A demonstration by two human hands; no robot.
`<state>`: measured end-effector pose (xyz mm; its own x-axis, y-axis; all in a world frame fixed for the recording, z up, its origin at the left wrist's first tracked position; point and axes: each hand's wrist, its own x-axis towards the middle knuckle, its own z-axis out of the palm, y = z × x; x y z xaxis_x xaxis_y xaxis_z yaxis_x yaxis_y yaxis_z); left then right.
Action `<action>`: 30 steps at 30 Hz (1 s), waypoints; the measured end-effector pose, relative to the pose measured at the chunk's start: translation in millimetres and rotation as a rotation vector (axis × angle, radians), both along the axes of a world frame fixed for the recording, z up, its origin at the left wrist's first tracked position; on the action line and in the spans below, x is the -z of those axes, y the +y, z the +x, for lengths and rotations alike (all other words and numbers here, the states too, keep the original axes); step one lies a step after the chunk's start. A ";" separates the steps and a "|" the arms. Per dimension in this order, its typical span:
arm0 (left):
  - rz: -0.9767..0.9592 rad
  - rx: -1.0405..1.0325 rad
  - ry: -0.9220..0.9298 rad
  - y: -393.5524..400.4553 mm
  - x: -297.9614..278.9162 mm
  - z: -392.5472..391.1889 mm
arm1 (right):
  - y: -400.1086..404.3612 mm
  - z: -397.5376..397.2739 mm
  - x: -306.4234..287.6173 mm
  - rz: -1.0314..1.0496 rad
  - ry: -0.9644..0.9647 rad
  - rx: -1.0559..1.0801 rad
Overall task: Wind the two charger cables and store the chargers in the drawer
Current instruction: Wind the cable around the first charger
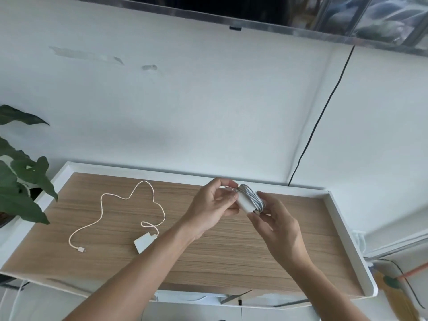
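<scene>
A white charger point(246, 202) with its cable point(253, 196) wound around it is held above the wooden cabinet top point(231, 251). My right hand point(275, 224) grips the wrapped charger from below. My left hand point(214, 206) pinches the cable's plug end at the charger's upper left. A second white charger point(144, 243) lies on the wood to the left, its cable point(129, 200) spread out in loose curves and ending in a plug point(81, 249). The drawer point(199, 298) shows slightly open under the front edge.
The cabinet top has a raised white rim point(342, 230) at the back and both sides. A leafy plant point(20, 181) overhangs the left side. A black cord point(319, 119) runs down the white wall at the back right. More cords and an orange object point(412, 272) lie at the lower right.
</scene>
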<state>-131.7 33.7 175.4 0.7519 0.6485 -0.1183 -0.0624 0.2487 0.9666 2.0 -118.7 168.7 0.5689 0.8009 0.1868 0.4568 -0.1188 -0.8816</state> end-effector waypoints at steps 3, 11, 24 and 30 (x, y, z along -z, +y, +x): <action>0.011 -0.038 0.035 -2.4 6.4 12.4 | -0.4 5.9 7.1 0.000 0.002 0.009; -0.045 -0.140 0.116 -22.8 31.8 30.4 | -5.3 18.4 33.0 -0.019 0.138 -0.032; 0.026 -0.103 0.238 -23.4 57.3 43.4 | -10.3 43.3 64.7 -0.055 -0.056 -0.088; 0.022 -0.097 0.230 -24.7 62.8 52.2 | -13.4 57.3 67.4 -0.055 -0.049 -0.105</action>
